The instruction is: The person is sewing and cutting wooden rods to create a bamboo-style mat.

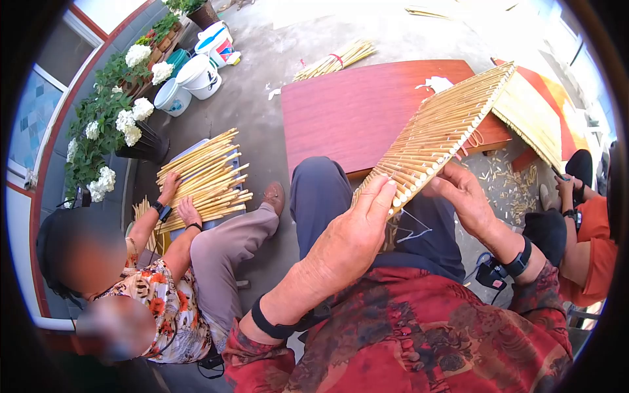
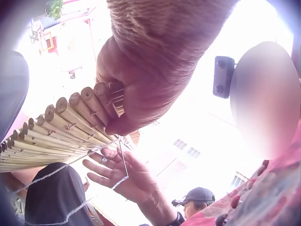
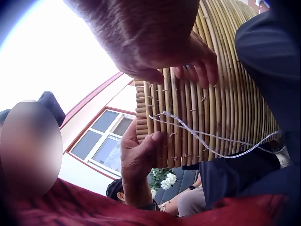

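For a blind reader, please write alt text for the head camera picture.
A person's left hand and right hand hold the near edge of a mat of reeds over their lap. A red table stands behind it; at left another person handles loose reeds.

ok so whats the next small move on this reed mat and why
Probably draw the loose white string taut. It hangs slack under the reed mat, while the left hand grips the mat's near corner and the right hand supports the edge beside it.

Pale yellow reed mat (image 1: 438, 134), white string (image 3: 207, 136), dark red table (image 1: 357, 108), red patterned sleeves (image 1: 426, 340)
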A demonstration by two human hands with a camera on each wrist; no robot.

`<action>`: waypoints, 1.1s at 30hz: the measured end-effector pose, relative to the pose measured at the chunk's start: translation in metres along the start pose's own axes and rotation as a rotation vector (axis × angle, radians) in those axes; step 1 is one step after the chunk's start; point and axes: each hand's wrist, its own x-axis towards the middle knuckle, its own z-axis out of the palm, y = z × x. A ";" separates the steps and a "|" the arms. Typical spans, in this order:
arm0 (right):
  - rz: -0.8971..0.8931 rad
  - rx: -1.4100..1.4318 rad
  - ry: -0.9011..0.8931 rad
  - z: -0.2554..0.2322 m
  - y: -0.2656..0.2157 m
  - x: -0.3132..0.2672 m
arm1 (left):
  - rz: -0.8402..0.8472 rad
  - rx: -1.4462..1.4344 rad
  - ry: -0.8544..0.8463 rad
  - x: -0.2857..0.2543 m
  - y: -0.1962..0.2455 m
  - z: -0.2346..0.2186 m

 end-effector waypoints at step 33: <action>-0.445 -0.659 -0.213 -0.014 -0.008 -0.016 | -0.100 0.056 0.254 0.004 0.012 0.012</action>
